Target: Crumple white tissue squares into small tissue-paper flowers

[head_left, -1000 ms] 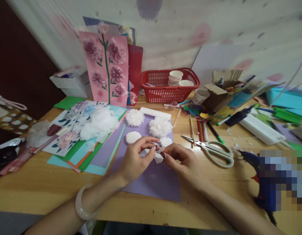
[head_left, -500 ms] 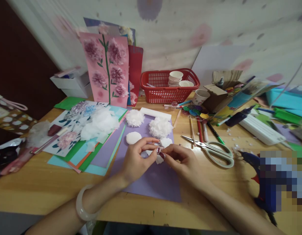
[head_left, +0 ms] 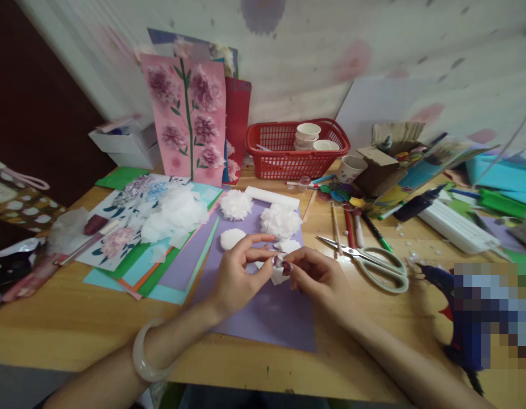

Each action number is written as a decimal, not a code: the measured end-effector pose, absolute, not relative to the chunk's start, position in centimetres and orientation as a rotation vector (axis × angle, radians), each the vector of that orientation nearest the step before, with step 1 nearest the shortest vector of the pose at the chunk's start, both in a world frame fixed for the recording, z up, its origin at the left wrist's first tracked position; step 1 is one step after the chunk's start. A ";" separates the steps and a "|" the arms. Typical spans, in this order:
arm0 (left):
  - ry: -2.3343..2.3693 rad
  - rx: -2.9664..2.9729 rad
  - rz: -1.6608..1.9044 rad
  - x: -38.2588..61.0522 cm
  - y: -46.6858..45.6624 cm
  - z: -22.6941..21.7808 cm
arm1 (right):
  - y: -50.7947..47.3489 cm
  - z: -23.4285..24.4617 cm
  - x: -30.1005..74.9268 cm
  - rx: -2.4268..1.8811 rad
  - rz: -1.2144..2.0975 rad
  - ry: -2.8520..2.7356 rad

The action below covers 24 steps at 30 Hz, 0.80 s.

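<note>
While hands (head_left: 238, 275) (head_left: 317, 277) pinch white paper (head_left: 280, 261), red basket (head_left: 284, 165), cups (head_left: 308, 136) inside

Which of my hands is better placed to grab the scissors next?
Probably your right hand: it's nearer the scissors, which lie beyond it on the right. Your left hand would have to reach across it. Both hands meet at a small white piece.

Wooden table (head_left: 75, 324), scissors (head_left: 358, 253), probably beads (head_left: 412, 256)
</note>
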<state>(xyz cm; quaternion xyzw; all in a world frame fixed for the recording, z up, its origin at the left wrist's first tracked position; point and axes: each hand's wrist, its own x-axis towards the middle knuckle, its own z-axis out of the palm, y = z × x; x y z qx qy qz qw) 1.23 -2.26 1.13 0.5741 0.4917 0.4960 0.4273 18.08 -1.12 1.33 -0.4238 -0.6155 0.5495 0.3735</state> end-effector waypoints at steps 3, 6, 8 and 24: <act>1.244 1.398 1.284 1.3 -2.2 1.2 | -1.0 1.3 18.0 -1.088 1.433 -1.509; 1.262 1.379 1.288 1.2 -2.2 1.4 | -1.0 1.1 18.1 -1.086 1.457 -1.466; 1.276 1.367 1.295 1.2 -2.1 1.6 | -1.0 0.9 18.2 -1.085 1.472 -1.449; 1.423 1.414 1.424 0.3 -0.9 1.1 | -0.5 1.0 18.3 -1.072 1.502 -1.184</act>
